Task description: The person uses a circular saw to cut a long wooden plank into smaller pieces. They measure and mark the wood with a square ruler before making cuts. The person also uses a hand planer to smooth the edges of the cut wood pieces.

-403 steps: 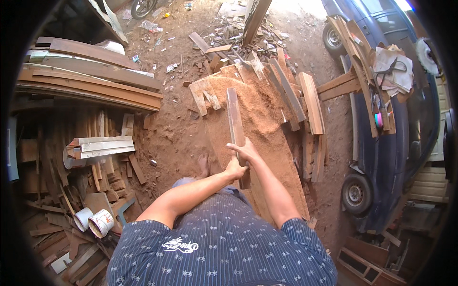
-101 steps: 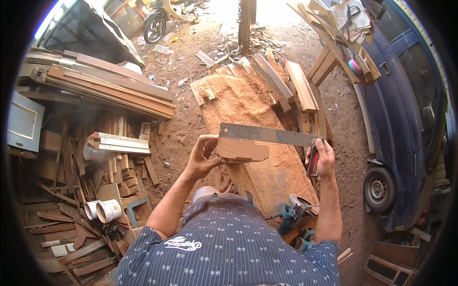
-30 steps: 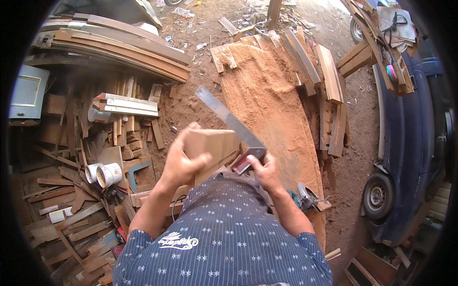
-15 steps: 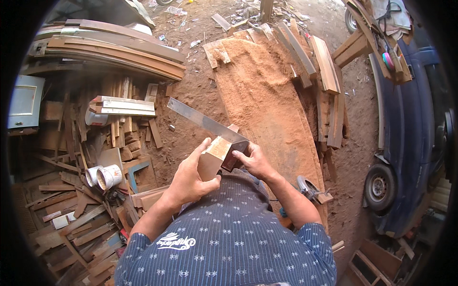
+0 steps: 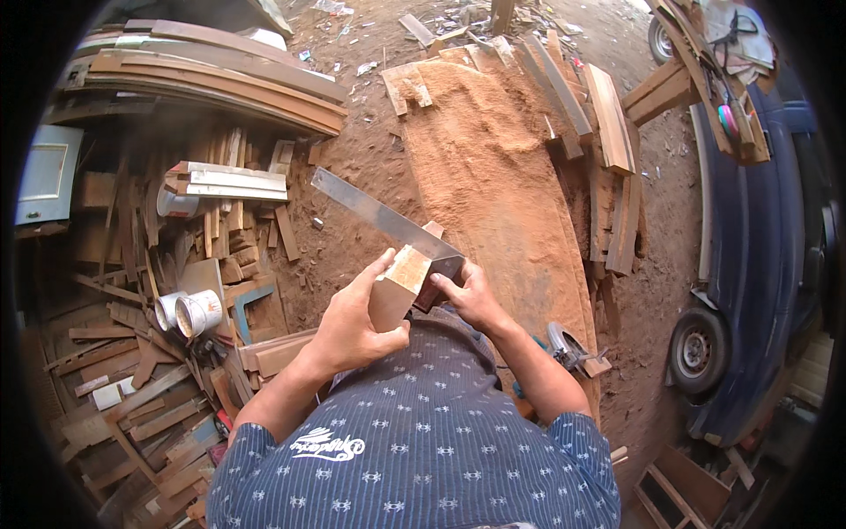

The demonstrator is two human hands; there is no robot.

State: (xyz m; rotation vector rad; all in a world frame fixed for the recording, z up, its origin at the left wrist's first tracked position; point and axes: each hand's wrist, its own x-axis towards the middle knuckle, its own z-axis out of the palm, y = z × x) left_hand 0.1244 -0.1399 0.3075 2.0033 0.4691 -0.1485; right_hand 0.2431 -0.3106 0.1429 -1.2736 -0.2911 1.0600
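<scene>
My left hand [image 5: 351, 328] grips a short pale wood block [image 5: 398, 284] held in front of my chest. My right hand [image 5: 471, 295] holds the dark stock of a try square [image 5: 379, 217] pressed against the block's far end. The square's long steel blade slants up and to the left from the block. Both forearms come up from my blue patterned shirt [image 5: 414, 441].
A long sawdust-covered plank [image 5: 493, 176] runs ahead on the dirt. Stacked boards [image 5: 203, 75] and scrap offcuts [image 5: 150, 353] fill the left, with two white tins [image 5: 188, 310]. A power tool [image 5: 568, 348] lies at my right. A blue vehicle [image 5: 758, 264] stands at the right.
Over the last second I turned the block on end and swung the square's blade lower and further left; earlier I held block and square higher and level.
</scene>
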